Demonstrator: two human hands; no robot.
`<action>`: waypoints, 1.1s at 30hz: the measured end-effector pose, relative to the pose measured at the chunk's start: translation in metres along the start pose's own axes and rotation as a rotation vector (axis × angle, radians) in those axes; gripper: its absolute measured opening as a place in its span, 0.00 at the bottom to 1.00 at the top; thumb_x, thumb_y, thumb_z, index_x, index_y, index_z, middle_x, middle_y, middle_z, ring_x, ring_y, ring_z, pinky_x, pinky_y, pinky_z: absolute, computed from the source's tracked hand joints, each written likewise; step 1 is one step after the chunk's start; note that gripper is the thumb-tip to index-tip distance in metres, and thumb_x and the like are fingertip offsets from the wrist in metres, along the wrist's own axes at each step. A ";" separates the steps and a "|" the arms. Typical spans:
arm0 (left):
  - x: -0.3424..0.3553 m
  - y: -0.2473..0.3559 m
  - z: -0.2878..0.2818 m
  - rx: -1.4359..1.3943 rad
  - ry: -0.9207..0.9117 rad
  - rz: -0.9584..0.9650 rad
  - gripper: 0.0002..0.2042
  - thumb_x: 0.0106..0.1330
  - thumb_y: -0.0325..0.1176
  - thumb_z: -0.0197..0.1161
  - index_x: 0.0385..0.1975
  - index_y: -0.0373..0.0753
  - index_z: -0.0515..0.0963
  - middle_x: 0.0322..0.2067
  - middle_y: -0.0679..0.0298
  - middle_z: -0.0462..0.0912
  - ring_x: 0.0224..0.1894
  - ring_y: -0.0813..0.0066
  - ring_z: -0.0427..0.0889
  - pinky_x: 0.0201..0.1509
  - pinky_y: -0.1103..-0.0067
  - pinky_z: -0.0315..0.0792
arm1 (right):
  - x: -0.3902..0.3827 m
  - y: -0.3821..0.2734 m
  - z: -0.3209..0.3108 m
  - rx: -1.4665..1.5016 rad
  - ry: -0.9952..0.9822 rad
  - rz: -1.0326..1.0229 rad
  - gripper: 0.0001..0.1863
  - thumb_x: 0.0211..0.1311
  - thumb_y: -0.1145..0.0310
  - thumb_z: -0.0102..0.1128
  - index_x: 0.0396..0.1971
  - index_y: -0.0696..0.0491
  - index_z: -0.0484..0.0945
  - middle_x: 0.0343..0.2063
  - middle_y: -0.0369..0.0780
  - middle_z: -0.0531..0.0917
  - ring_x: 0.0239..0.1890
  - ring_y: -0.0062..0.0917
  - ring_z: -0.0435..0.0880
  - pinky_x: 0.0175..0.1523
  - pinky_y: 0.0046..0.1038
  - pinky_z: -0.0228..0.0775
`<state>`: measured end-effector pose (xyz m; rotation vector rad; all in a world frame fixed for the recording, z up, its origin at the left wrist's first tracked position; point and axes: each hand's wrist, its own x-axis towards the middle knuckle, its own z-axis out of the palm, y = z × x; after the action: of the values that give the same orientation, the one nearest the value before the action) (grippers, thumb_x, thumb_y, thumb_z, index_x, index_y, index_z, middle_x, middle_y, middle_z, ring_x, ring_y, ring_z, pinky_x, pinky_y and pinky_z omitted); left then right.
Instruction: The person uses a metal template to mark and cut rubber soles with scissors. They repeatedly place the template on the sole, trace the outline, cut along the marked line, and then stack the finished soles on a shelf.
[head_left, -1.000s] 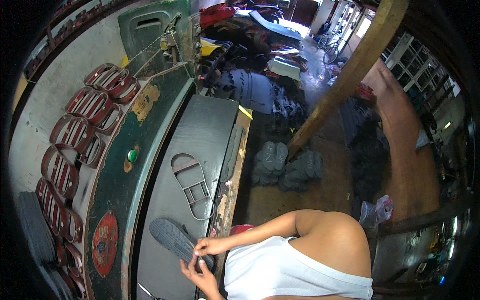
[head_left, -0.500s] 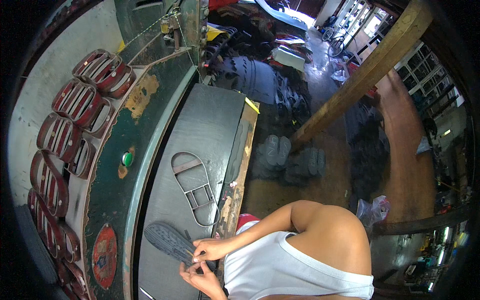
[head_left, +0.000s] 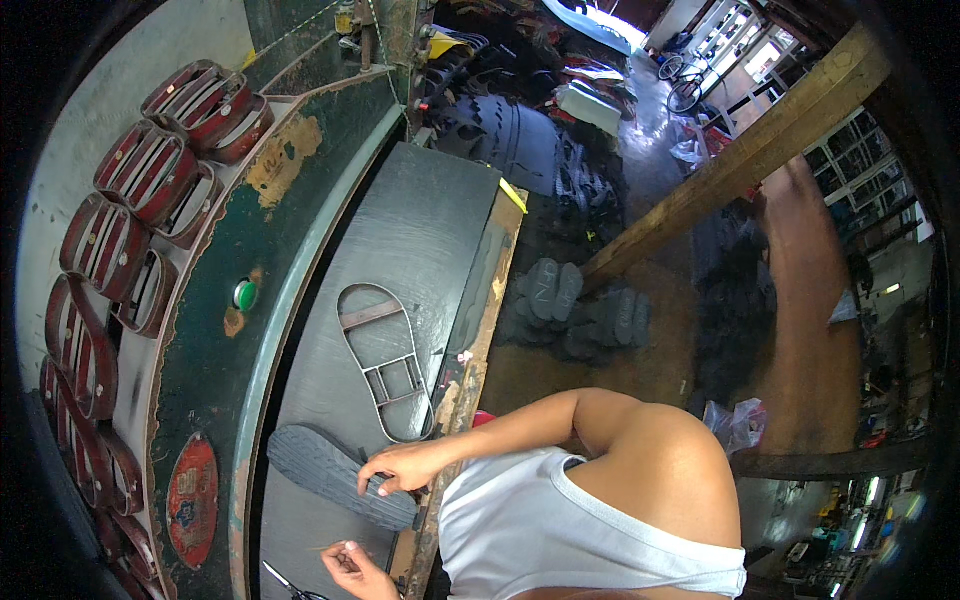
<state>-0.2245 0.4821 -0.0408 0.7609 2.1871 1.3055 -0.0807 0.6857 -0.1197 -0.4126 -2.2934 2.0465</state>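
Observation:
A dark grey shoe sole (head_left: 310, 463) with a patterned surface lies on the black sheet on the bench. My right hand (head_left: 402, 467) rests over its near end, fingers bent and apart, fingertips touching the sole or just above it. Lower down, my left hand (head_left: 360, 574) pinches a thin yellowish strip (head_left: 322, 548) between thumb and fingers, apart from the sole. Beyond the sole lies a sole-shaped metal cutting die (head_left: 385, 360) with crossbars. At the bottom edge, partly cut off, is a pair of scissors (head_left: 284, 580).
A green machine beam (head_left: 215, 370) with a green button (head_left: 244, 294) runs along the left. Several red cutting dies (head_left: 150, 170) stand on the ledge behind it. The bench carries a black sheet (head_left: 400, 240). Cut soles (head_left: 550, 290) lie beside a slanting wooden post (head_left: 740, 140).
My hands have parted: the left moved down and away with the thin strip, the right now lies over the sole. The sole has shifted slightly left. The whole view has tilted a little.

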 end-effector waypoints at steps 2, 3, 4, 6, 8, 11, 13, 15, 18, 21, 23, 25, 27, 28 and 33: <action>0.001 -0.007 0.006 -0.049 0.035 0.026 0.09 0.72 0.33 0.66 0.42 0.33 0.79 0.32 0.61 0.78 0.34 0.72 0.74 0.40 0.77 0.71 | 0.004 0.002 -0.001 0.010 0.000 -0.038 0.18 0.66 0.69 0.64 0.56 0.48 0.78 0.43 0.43 0.82 0.41 0.34 0.79 0.49 0.39 0.71; 0.002 -0.012 0.009 -0.103 0.017 0.014 0.08 0.72 0.32 0.64 0.42 0.33 0.76 0.33 0.61 0.77 0.33 0.73 0.74 0.40 0.78 0.71 | 0.005 0.003 0.000 -0.012 0.003 -0.008 0.18 0.66 0.69 0.64 0.55 0.49 0.78 0.44 0.43 0.82 0.43 0.35 0.80 0.51 0.39 0.71; 0.004 -0.017 0.014 -0.157 0.001 0.001 0.07 0.73 0.30 0.62 0.42 0.34 0.74 0.34 0.60 0.76 0.33 0.75 0.75 0.39 0.79 0.71 | 0.007 0.005 0.001 -0.029 0.009 -0.009 0.19 0.65 0.69 0.65 0.55 0.49 0.78 0.46 0.43 0.83 0.45 0.36 0.80 0.52 0.39 0.71; 0.005 -0.027 0.025 -0.228 -0.035 -0.001 0.08 0.73 0.30 0.61 0.44 0.35 0.71 0.37 0.57 0.76 0.35 0.72 0.77 0.39 0.78 0.73 | 0.011 0.007 0.005 -0.069 0.027 -0.047 0.19 0.64 0.70 0.65 0.55 0.50 0.78 0.48 0.43 0.83 0.49 0.37 0.81 0.55 0.40 0.71; 0.006 -0.034 0.036 -0.260 -0.082 0.022 0.11 0.72 0.32 0.61 0.47 0.36 0.70 0.42 0.51 0.76 0.39 0.66 0.80 0.43 0.73 0.77 | 0.013 0.007 0.007 -0.136 0.038 -0.073 0.18 0.63 0.71 0.65 0.54 0.51 0.79 0.50 0.44 0.83 0.53 0.39 0.81 0.58 0.40 0.71; 0.009 -0.039 0.060 -0.395 0.029 0.106 0.11 0.73 0.30 0.61 0.42 0.39 0.63 0.31 0.62 0.71 0.26 0.78 0.71 0.29 0.82 0.70 | 0.014 0.004 0.006 -0.020 -0.002 -0.056 0.18 0.61 0.73 0.66 0.52 0.52 0.81 0.50 0.44 0.84 0.56 0.41 0.80 0.59 0.41 0.70; 0.013 -0.041 0.068 -0.451 0.017 0.083 0.11 0.72 0.29 0.61 0.42 0.39 0.63 0.30 0.62 0.73 0.25 0.78 0.73 0.26 0.82 0.69 | 0.013 0.002 0.005 -0.096 0.050 -0.109 0.18 0.60 0.71 0.67 0.51 0.51 0.81 0.43 0.46 0.87 0.48 0.42 0.85 0.53 0.42 0.74; 0.014 -0.046 0.071 -0.479 0.033 0.043 0.11 0.72 0.28 0.62 0.41 0.40 0.64 0.30 0.63 0.74 0.24 0.81 0.72 0.25 0.82 0.70 | 0.012 0.003 0.007 -0.056 0.074 -0.014 0.19 0.58 0.68 0.70 0.50 0.48 0.81 0.40 0.46 0.86 0.45 0.40 0.85 0.49 0.40 0.75; 0.010 -0.056 0.072 -0.435 0.107 -0.104 0.10 0.70 0.25 0.65 0.37 0.40 0.67 0.31 0.65 0.76 0.26 0.83 0.72 0.25 0.83 0.71 | 0.015 0.005 0.014 -0.100 0.162 0.005 0.21 0.60 0.62 0.72 0.50 0.49 0.75 0.30 0.40 0.79 0.28 0.26 0.78 0.35 0.34 0.73; 0.008 -0.063 0.074 -0.506 0.085 0.035 0.10 0.70 0.19 0.61 0.36 0.39 0.66 0.32 0.64 0.77 0.27 0.86 0.71 0.26 0.85 0.68 | 0.017 0.008 0.010 -0.004 0.141 0.261 0.35 0.54 0.65 0.80 0.56 0.53 0.65 0.36 0.46 0.82 0.34 0.25 0.85 0.41 0.30 0.80; 0.005 -0.064 0.076 -0.558 0.081 0.030 0.11 0.68 0.17 0.60 0.34 0.39 0.65 0.32 0.64 0.77 0.27 0.87 0.70 0.26 0.86 0.66 | 0.020 0.009 0.006 0.104 0.144 0.347 0.36 0.53 0.65 0.81 0.56 0.55 0.65 0.36 0.46 0.83 0.35 0.25 0.85 0.42 0.30 0.80; 0.003 -0.062 0.078 -0.490 0.085 0.109 0.12 0.67 0.16 0.59 0.33 0.39 0.63 0.32 0.64 0.77 0.27 0.88 0.69 0.27 0.87 0.65 | 0.022 0.007 0.006 0.052 0.177 0.326 0.38 0.53 0.65 0.81 0.57 0.57 0.65 0.34 0.44 0.83 0.35 0.24 0.84 0.41 0.28 0.80; 0.000 -0.058 0.079 -0.387 0.098 0.153 0.11 0.62 0.16 0.59 0.30 0.38 0.63 0.27 0.64 0.75 0.23 0.87 0.67 0.25 0.85 0.63 | 0.025 0.006 0.005 0.011 0.154 0.342 0.39 0.53 0.65 0.81 0.60 0.58 0.65 0.34 0.43 0.83 0.34 0.23 0.84 0.39 0.26 0.79; 0.000 -0.057 0.082 -0.312 0.086 0.197 0.11 0.61 0.16 0.59 0.29 0.38 0.63 0.25 0.64 0.75 0.22 0.87 0.66 0.25 0.85 0.62 | 0.026 0.006 0.004 0.028 0.147 0.352 0.39 0.53 0.64 0.81 0.60 0.58 0.65 0.35 0.42 0.83 0.34 0.22 0.84 0.39 0.25 0.79; 0.001 -0.054 0.086 -0.145 0.066 0.310 0.10 0.54 0.16 0.60 0.24 0.37 0.65 0.20 0.65 0.71 0.17 0.84 0.61 0.21 0.82 0.60 | 0.028 0.008 0.002 0.021 0.116 0.441 0.41 0.51 0.59 0.81 0.61 0.60 0.70 0.43 0.53 0.86 0.39 0.30 0.89 0.47 0.32 0.80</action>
<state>-0.1809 0.5161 -0.1261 1.0418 2.0549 1.6414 -0.1064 0.6912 -0.1320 -1.0899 -2.2634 2.1449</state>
